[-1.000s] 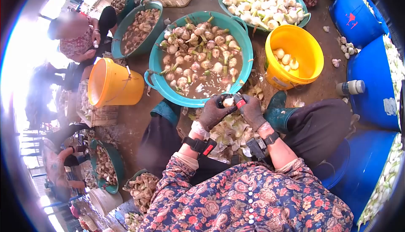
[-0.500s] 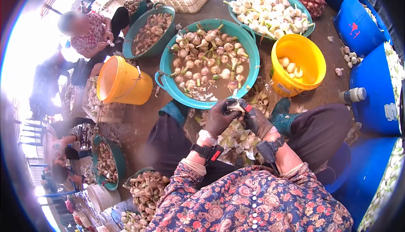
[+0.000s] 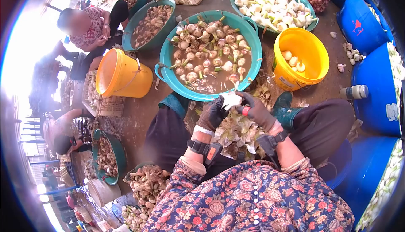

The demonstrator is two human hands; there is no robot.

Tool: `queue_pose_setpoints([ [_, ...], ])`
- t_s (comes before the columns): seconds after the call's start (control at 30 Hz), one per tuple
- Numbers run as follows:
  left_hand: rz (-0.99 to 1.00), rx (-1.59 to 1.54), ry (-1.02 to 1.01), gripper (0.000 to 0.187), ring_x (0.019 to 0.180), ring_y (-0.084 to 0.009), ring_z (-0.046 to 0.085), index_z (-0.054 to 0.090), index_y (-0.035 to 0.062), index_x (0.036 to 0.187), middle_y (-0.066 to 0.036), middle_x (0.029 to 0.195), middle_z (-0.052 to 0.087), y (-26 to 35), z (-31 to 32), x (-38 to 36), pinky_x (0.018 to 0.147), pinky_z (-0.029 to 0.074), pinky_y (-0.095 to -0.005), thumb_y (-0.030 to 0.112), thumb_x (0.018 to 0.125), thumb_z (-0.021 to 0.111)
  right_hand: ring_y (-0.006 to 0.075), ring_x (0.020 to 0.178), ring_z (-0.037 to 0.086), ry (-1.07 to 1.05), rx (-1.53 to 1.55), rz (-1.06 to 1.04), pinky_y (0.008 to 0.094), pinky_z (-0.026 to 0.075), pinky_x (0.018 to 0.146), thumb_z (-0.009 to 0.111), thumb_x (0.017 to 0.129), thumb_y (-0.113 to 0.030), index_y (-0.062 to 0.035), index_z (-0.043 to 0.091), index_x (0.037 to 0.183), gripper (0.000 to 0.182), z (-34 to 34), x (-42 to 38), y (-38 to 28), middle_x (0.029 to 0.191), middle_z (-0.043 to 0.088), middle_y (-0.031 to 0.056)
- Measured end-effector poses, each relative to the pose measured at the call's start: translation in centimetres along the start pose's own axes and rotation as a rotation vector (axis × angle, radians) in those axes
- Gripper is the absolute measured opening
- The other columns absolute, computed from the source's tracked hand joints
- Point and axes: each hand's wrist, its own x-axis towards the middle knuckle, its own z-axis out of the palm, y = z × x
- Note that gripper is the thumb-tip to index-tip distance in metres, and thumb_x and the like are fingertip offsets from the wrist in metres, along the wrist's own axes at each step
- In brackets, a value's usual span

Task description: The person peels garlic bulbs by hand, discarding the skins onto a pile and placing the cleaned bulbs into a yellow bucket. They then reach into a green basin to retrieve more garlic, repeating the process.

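Your left hand (image 3: 214,115) and right hand (image 3: 255,112) both pinch a white garlic bulb (image 3: 231,100) between them, seemingly so one steadies it for the other. Loose garlic skins (image 3: 238,131) lie below, perhaps having dropped there. Just ahead, the turquoise tub (image 3: 185,91) keeps wet, stemmed bulbs (image 3: 210,48) within reach; farther right, a yellow bucket (image 3: 315,58) stands upright, its mouth likely open for easy access.

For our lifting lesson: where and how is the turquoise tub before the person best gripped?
Likely by its near-left handle and far-right handle, from opposite sides: both loop outward from the tub, which holds murky water and garlic bulbs, so a level grip seems safest.
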Motion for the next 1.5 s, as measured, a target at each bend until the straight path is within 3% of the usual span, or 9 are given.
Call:
queue_pose_setpoints([
  [0.1,-0.243,-0.229,0.112,0.028,0.077,-0.01,0.056,0.057,0.0017,0.11,-0.001,0.093,0.06,-0.5,-0.3,0.5,0.062,0.047,-0.024,0.023,0.092,0.053,0.0231,0.088,0.053,0.28,-0.933,-0.484,0.0332,0.044,0.08,0.066,0.069,-0.006,-0.0149,0.056,0.12,0.053,1.0,-0.8,-2.0,0.092,0.056,0.0093],
  [0.23,-0.366,-0.365,0.142,0.028,0.075,-0.0083,0.056,0.06,0.004,0.1,-0.001,0.09,0.06,-0.4,-0.2,0.2,0.062,0.046,-0.0228,0.029,0.088,0.059,0.0314,0.09,0.051,0.228,-0.796,-0.536,0.0373,0.044,0.081,0.065,0.065,-0.005,-0.0119,0.063,0.103,0.038,2.0,-0.3,-0.2,0.092,0.055,0.0144],
  [0.43,-0.079,-0.091,-0.267,0.014,0.079,-0.0089,0.056,0.061,0.0003,0.091,-0.001,0.086,0.06,1.3,-0.6,-1.7,0.074,0.047,-0.0231,0.013,0.085,0.063,0.0061,0.056,0.045,0.342,0.945,0.166,0.0211,0.036,0.051,0.061,0.085,-0.03,-0.0141,0.056,0.077,0.018,-1.3,2.4,5.4,0.059,0.046,-0.0052],
  [0.5,-0.123,0.07,-0.453,0.011,0.082,-0.0092,0.056,0.061,-0.001,0.091,-0.002,0.086,0.061,2.7,-0.1,-2.7,0.075,0.047,-0.0234,0.008,0.084,0.063,0.0079,0.058,0.047,0.245,0.886,0.317,0.0235,0.037,0.052,0.06,0.085,-0.038,-0.0146,0.056,0.079,0.024,-2.4,1.9,4.8,0.061,0.046,-0.0053],
  [0.7,-0.34,-0.155,0.164,0.024,0.079,-0.0106,0.058,0.06,0.002,0.099,-0.001,0.085,0.06,0.4,0.1,-1.1,0.066,0.048,-0.0231,0.024,0.092,0.053,0.0139,0.082,0.057,-0.095,0.742,0.261,0.0287,0.048,0.068,0.055,0.084,-0.051,-0.0109,0.054,0.107,0.046,-0.1,0.5,1.9,0.09,0.059,0.0013],
  [0.87,-0.292,-0.505,0.274,0.025,0.091,-0.0154,0.057,0.052,0.0009,0.113,-0.006,0.105,0.054,-0.8,-0.4,-0.3,0.075,0.05,-0.0251,0.018,0.096,0.044,0.0177,0.108,0.051,-0.121,-0.064,-0.268,0.0318,0.043,0.089,0.069,0.079,-0.028,-0.0055,0.037,0.133,0.066,1.4,1.6,2.5,0.117,0.054,0.0115],
  [1.2,-0.266,-0.685,0.204,0.025,0.095,-0.0134,0.056,0.047,0.0003,0.118,-0.008,0.11,0.054,-0.1,0.8,-0.9,0.075,0.052,-0.0248,0.007,0.094,0.045,0.0075,0.082,0.052,-0.062,0.403,0.259,0.0204,0.045,0.066,0.062,0.084,-0.025,-0.0026,0.051,0.117,0.042,1.7,-0.1,-1.6,0.097,0.058,0.0036],
  [1.33,-0.178,-0.935,0.008,0.028,0.096,-0.0154,0.056,0.045,0.0008,0.12,-0.008,0.109,0.055,-2.0,0.6,-1.6,0.077,0.052,-0.0269,0.016,0.096,0.042,0.0102,0.079,0.055,-0.182,-0.162,-0.1,0.0256,0.044,0.068,0.051,0.09,-0.033,-0.0055,0.055,0.109,0.033,0.6,0.6,2.7,0.098,0.059,0.0021],
  [1.5,-0.192,-1.463,0.065,0.028,0.094,-0.0211,0.056,0.046,0.0052,0.118,-0.008,0.109,0.054,-0.6,-0.1,-1.7,0.079,0.05,-0.0315,0.022,0.097,0.039,0.0167,0.093,0.057,-0.447,1.035,0.208,0.0304,0.049,0.075,0.052,0.088,-0.03,-0.0036,0.05,0.119,0.041,0.1,0.5,3.3,0.107,0.059,0.0088],
])
